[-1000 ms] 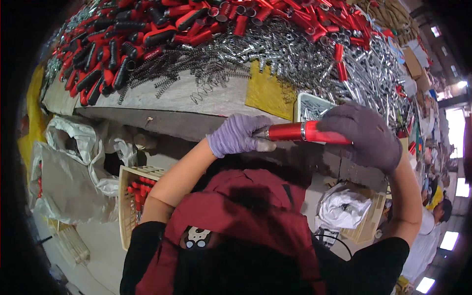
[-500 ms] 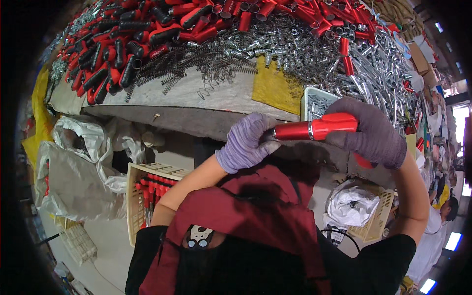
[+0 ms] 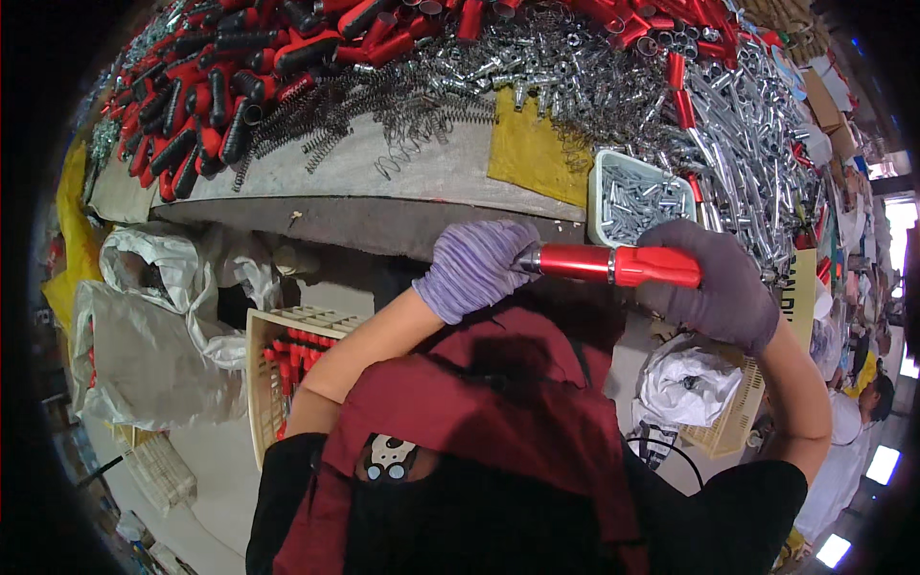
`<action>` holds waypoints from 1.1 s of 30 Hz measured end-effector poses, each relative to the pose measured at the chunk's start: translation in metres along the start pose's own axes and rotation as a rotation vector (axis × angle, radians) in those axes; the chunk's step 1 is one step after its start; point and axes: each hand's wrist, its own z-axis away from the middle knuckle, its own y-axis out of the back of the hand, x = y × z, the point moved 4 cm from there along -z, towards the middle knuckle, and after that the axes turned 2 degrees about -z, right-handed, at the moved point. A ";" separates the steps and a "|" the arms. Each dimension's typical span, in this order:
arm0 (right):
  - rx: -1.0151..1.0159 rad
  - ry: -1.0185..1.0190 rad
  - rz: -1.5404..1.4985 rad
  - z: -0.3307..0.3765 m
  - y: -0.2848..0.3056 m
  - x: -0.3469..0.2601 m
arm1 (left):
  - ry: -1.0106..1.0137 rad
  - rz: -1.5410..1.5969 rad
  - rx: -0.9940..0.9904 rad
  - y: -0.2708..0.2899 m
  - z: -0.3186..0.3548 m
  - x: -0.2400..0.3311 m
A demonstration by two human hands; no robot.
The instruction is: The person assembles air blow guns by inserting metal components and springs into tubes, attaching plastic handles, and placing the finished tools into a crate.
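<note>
Between my gloved hands a red tool handle with a shiny red metal sleeve [image 3: 575,259] lies almost level in front of my chest. My left hand [image 3: 484,268], in a striped lilac glove, is closed around the silvery end of the sleeve. The thicker red plastic grip [image 3: 656,266] sits in my right hand [image 3: 724,283], whose darker purple-grey glove wraps over its end. What lies inside that palm is hidden. Just beyond the handle, a pale plastic tub [image 3: 596,206] holds many small metal pins.
Across the bench [image 3: 383,182] spread red-and-black handles [image 3: 230,105], loose springs [image 3: 355,115], silvery metal fittings [image 3: 522,72] and long metal rods [image 3: 757,144]. A cream crate [image 3: 255,383] of red-handled tools stands low left. A white bag [image 3: 685,388] lies by another crate at right.
The handle and my right hand have come slightly lower and nearer my body, uncovering more of the tub of pins. Both hands keep their hold.
</note>
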 end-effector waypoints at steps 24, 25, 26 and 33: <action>0.066 0.393 0.568 0.014 0.017 -0.028 | -0.159 0.360 -0.494 0.005 -0.037 0.002; 0.070 0.383 0.568 0.014 0.016 -0.026 | -0.178 0.269 -0.433 0.007 -0.039 0.005; 0.093 0.330 0.610 0.013 0.014 -0.020 | -0.187 0.272 -0.438 0.007 -0.039 0.009; -0.024 0.042 0.813 -0.026 -0.016 0.011 | -0.135 -0.156 -0.108 0.015 -0.034 0.023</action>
